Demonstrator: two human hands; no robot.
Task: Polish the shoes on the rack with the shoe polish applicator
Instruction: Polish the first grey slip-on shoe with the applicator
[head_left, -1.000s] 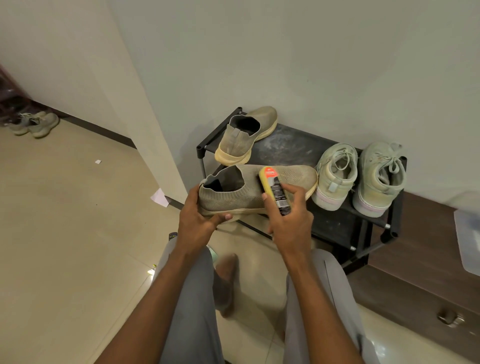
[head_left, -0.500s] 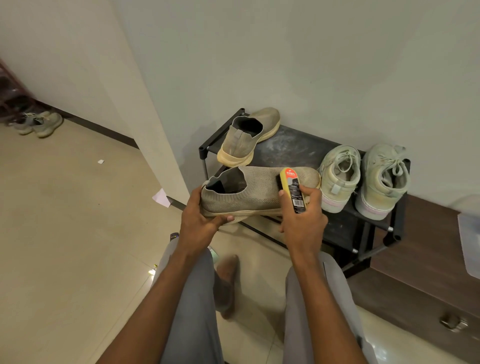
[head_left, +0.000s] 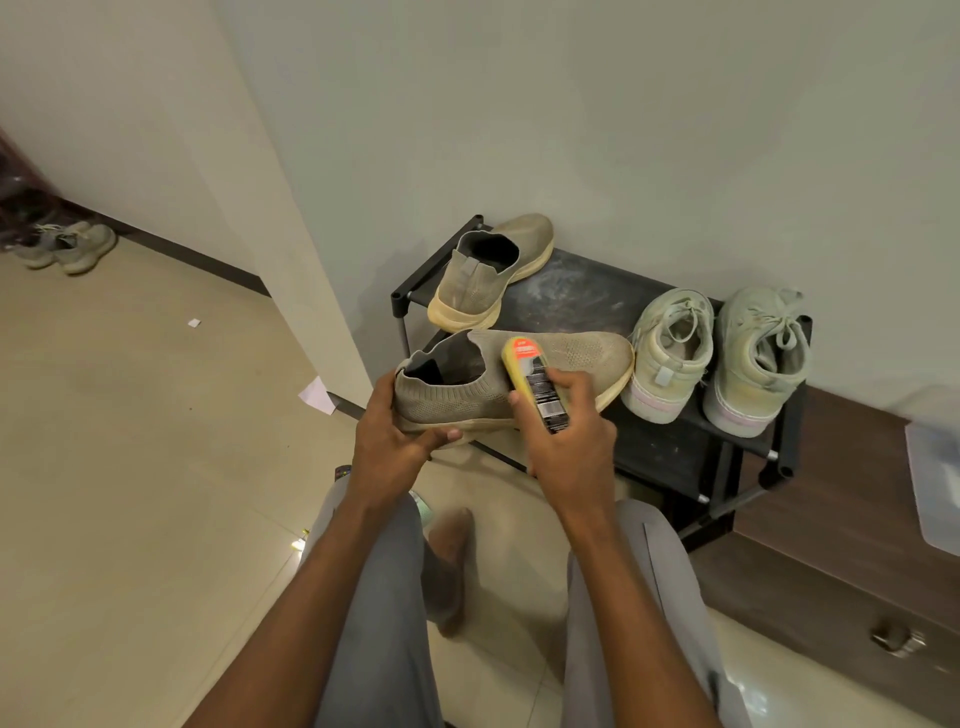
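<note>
Currently left hand grips the shoe at its heel. Right hand clasps the applicator. Knit upper probably soft; hold by the firmer sole.

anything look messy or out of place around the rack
The rack's top shelf is streaked with pale dusty smears. Scraps of paper lie on the floor: one by the wall corner, a smaller one farther left.

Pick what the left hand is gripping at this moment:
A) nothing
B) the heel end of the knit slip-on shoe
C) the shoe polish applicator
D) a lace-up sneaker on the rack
B: the left hand holds the knit slip-on shoe at its heel end, while the right hand holds the shoe polish applicator against its side.
</note>
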